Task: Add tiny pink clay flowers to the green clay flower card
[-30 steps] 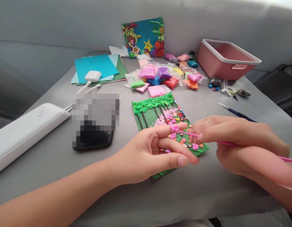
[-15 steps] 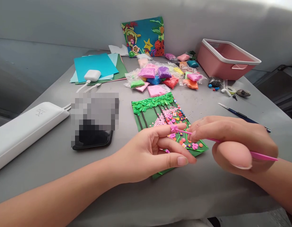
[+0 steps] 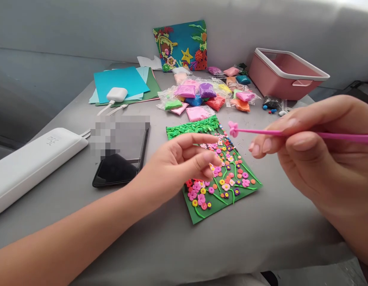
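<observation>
My right hand (image 3: 318, 159) pinches a thin pink tool (image 3: 261, 132), held level at the right. On the tool's tip sits a small pink clay flower (image 3: 233, 129), raised in front of the picture's right edge. My left hand (image 3: 186, 159) is just left of it, fingers loosely curved and apart, holding nothing. Under the left hand lies a green card picture (image 3: 225, 198) with a leafy green clay strip along its top and several pink, yellow, orange and purple clay flowers on green stems. The flower and my left fingers do not touch.
Bagged clay (image 3: 198, 114) is heaped behind the picture. A blue clay picture (image 3: 184, 43) leans at the back, beside a pink bin (image 3: 276, 79). At left are coloured sheets (image 3: 121, 81), an earphone case (image 3: 116, 94), a black phone (image 3: 115, 171) and a white power bank (image 3: 37, 167).
The tool with the flower on its tip has come off my left fingers and risen. My right hand has moved up and right, turning over. My left hand has shifted slightly up and left, its fingers curling.
</observation>
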`<state>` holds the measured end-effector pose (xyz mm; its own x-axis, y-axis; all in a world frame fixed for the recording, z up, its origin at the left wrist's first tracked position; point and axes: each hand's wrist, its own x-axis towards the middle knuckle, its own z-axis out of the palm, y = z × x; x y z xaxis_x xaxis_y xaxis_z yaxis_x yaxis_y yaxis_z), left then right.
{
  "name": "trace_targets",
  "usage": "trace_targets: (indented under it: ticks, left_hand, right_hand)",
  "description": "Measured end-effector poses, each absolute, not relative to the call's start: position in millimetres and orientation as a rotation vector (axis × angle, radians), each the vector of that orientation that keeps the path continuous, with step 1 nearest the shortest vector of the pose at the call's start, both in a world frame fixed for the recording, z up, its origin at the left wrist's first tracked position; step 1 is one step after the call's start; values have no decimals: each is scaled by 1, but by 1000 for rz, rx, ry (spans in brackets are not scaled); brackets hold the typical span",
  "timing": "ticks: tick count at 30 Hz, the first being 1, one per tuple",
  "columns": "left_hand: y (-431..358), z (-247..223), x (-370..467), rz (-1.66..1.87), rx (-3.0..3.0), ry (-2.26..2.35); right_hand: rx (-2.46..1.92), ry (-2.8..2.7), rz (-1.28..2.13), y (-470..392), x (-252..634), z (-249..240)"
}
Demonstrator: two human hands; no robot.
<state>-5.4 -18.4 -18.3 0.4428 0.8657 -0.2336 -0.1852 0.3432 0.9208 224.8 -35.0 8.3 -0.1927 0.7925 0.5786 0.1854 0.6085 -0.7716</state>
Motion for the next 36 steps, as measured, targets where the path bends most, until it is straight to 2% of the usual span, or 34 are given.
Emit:
trace_targets:
  ticks: [2,5,11,25,36]
  left_hand:
    - [-14,-19,-7,885,981,914]
    - [-9,-20,-8,942,1015,992]
    - [-11,-20,-7,948,1290,1033]
    - [-20,-24,-12,744,1990,1001]
    - [-23,-37,-11,485,2240,689]
  right_hand:
    - [-744,-1772,881,-29,225,17]
    - [-739,-2192,1166,-19,229,23]
    - [-653,-2536,1336,-9,233,16]
    - [-701,-2532,1418,-6,229,8]
    - [-702,-2571,1361,-5,227,4]
